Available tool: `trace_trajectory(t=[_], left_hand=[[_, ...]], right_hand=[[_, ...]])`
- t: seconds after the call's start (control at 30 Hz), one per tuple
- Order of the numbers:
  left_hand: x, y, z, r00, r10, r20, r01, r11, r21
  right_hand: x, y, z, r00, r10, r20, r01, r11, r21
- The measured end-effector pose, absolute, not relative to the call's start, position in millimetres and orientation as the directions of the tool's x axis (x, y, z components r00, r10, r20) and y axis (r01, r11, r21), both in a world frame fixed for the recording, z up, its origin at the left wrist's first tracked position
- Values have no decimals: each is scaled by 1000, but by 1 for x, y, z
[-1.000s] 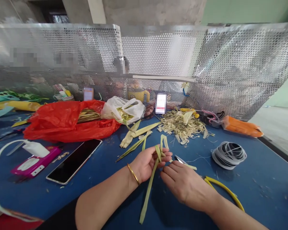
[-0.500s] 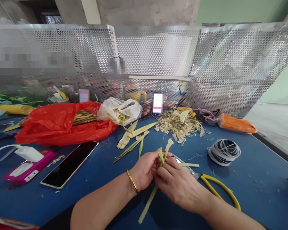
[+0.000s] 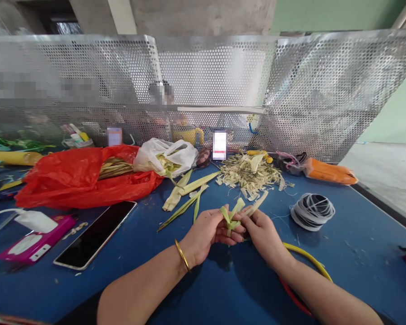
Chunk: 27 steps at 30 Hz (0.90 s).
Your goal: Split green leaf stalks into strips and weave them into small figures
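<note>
My left hand and my right hand meet over the blue table, both pinched on a folded green leaf strip. The strip forms a small knot between my fingertips, with short ends sticking up and one pale end pointing right past my right thumb. A gold bangle circles my left wrist. Yellow-and-red handled scissors lie on the table under my right forearm.
More leaf strips lie just beyond my hands. A heap of leaf trimmings, a red bag, a white bag, a coil of cord, a phone and a pink device surround them. A perforated metal screen closes the back.
The long tail of the strip that hung toward me has been drawn up into the knot. My right hand shifted right and turned, uncovering more of the scissors' handles.
</note>
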State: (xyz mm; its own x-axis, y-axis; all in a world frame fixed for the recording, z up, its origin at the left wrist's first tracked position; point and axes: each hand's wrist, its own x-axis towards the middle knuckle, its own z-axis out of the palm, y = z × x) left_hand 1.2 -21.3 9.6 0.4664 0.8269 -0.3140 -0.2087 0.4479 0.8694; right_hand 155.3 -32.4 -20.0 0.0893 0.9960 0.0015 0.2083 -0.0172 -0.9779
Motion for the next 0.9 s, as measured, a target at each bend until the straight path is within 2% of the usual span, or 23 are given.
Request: trace_trajectory(t=[0.13, 0.27, 0.4, 0.57, 0.63, 0.7, 0.8, 0.9], left_hand=[[1, -21, 8, 564, 767, -305, -220, 496, 840], [-1, -18, 9, 599, 719, -353, -251, 587, 770], [-5, -11, 12, 430, 816, -387, -353, 546, 760], [-8, -6, 16, 251, 904, -347, -291, 412, 863], [-8, -6, 16, 234, 913, -334, -241, 387, 890], [-8, -6, 15, 249, 908, -337, -189, 387, 903], [-7, -7, 14, 304, 893, -332, -113, 380, 918], [-7, -9, 15, 363, 882, -300, -32, 334, 942]], right_hand=[[157, -34, -21, 54, 994, 97, 362, 71, -930], [159, -33, -18, 46, 992, 114, 473, 79, -878], [159, -36, -10, 42, 995, 90, 592, 48, -805], [157, -45, 1, -146, 972, 185, 681, 235, -693], [157, -48, 6, -272, 943, 192, 594, 321, -737], [158, -49, 12, -379, 914, 143, 431, 311, -847], [160, -49, 21, -439, 898, 43, 154, 123, -980], [163, -47, 27, -366, 930, 36, -65, 13, -998]])
